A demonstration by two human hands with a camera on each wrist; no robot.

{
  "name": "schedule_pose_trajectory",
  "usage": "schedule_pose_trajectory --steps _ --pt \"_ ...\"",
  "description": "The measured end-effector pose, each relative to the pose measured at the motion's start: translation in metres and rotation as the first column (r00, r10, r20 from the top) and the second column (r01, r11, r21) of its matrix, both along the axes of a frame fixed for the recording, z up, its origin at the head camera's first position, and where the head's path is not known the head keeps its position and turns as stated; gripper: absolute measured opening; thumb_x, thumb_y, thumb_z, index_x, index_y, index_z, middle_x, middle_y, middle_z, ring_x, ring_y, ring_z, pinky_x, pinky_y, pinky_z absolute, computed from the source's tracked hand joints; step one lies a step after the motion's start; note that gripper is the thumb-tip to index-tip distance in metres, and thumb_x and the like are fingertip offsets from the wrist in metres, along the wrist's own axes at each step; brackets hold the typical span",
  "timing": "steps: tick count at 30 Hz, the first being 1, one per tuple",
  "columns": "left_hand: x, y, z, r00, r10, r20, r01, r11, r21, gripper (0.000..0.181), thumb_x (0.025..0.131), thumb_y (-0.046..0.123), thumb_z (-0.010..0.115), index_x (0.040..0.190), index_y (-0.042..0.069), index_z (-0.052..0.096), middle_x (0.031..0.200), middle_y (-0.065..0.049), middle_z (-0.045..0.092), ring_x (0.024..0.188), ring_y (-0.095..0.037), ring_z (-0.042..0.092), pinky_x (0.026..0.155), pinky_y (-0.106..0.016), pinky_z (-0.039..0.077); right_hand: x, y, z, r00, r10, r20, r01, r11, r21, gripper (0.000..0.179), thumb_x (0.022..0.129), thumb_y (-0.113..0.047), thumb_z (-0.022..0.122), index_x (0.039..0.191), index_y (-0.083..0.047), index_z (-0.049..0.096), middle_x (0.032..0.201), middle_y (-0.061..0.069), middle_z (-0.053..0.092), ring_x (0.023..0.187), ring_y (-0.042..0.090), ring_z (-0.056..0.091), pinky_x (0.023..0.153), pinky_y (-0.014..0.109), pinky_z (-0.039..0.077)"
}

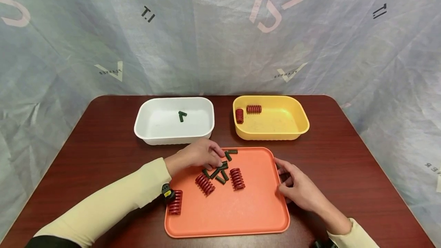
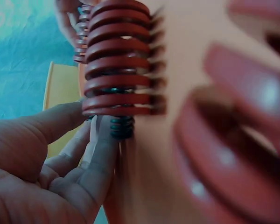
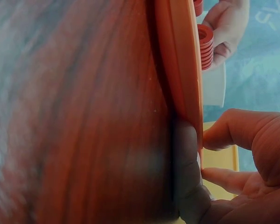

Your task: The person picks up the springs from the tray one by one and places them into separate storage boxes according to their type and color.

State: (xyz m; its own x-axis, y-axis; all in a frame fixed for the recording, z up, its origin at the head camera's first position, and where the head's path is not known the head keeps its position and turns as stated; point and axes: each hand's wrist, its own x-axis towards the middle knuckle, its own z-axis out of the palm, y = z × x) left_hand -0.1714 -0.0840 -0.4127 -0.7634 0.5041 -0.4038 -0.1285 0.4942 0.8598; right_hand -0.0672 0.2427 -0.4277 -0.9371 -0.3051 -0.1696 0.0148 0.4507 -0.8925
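Note:
Over the orange tray [image 1: 255, 209], my left hand [image 1: 203, 154] reaches into a loose group of small dark green springs [image 1: 220, 179]. Its thumb and forefinger stand apart, with the fingertips right at the upper springs of the group. In the left wrist view, a green spring [image 2: 122, 127] shows beside the fingers, partly behind a large red spring [image 2: 116, 60]. My right hand [image 1: 299, 186] grips the tray's right edge, thumb at the rim and fingers along the outer side. Large red springs [image 1: 237, 179] lie near the group, and another red spring [image 1: 175, 202] lies by my left wrist.
Behind the tray stand a white bin [image 1: 173, 139] holding small green springs [image 1: 181, 116] and a yellow bin [image 1: 272, 136] holding two red springs [image 1: 253, 109]. All rest on a dark red wooden table [image 1: 344, 171], with a grey printed sheet hanging behind.

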Motion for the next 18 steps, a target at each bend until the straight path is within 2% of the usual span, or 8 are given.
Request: schedule_pose_trajectory --steps 4,10,13,18 --pt "0.001 0.002 0.003 0.999 -0.001 -0.046 -0.002 0.998 -0.069 0.022 0.087 -0.001 0.079 0.108 0.0 0.073 0.08 -0.004 0.072 0.07 -0.017 0.071 0.065 -0.032 0.064 0.0 0.0 0.0 1.0 0.008 -0.015 -0.008 1.0 -0.001 0.084 0.083 0.013 0.063 0.159 0.0 0.03 0.122 0.025 0.054 0.078 0.028 0.063 0.049 0.039 0.061" --pt "-0.001 -0.001 0.001 0.999 -0.012 -0.038 0.009 0.997 -0.081 0.023 0.087 0.001 0.077 0.111 0.003 0.075 0.082 -0.004 0.074 0.073 -0.018 0.073 0.068 -0.032 0.064 0.0 0.0 0.0 1.0 0.011 -0.02 -0.011 1.0 0.0 0.084 0.083 0.012 0.063 0.159 0.0 0.03 0.122 0.025 0.054 0.078 0.027 0.063 0.049 0.039 0.061" --pt "-0.003 -0.006 0.001 1.0 -0.001 0.004 0.001 0.999 -0.04 0.025 0.088 0.003 0.077 0.112 0.001 0.075 0.086 -0.006 0.076 0.076 -0.021 0.075 0.072 -0.033 0.064 0.0 0.0 0.0 1.0 0.01 -0.018 -0.01 1.0 0.004 0.084 0.083 0.012 0.063 0.159 -0.001 0.03 0.122 0.024 0.054 0.078 0.027 0.063 0.049 0.04 0.061" --pt "-0.005 -0.014 0.002 0.994 0.026 0.108 -0.036 0.995 0.088 0.027 0.091 0.002 0.074 0.117 -0.004 0.072 0.096 -0.012 0.076 0.08 -0.022 0.075 0.076 -0.035 0.065 0.0 0.001 0.0 1.0 0.009 -0.019 -0.009 1.0 0.004 0.084 0.082 0.012 0.063 0.159 -0.001 0.031 0.122 0.024 0.054 0.078 0.027 0.063 0.048 0.039 0.061"
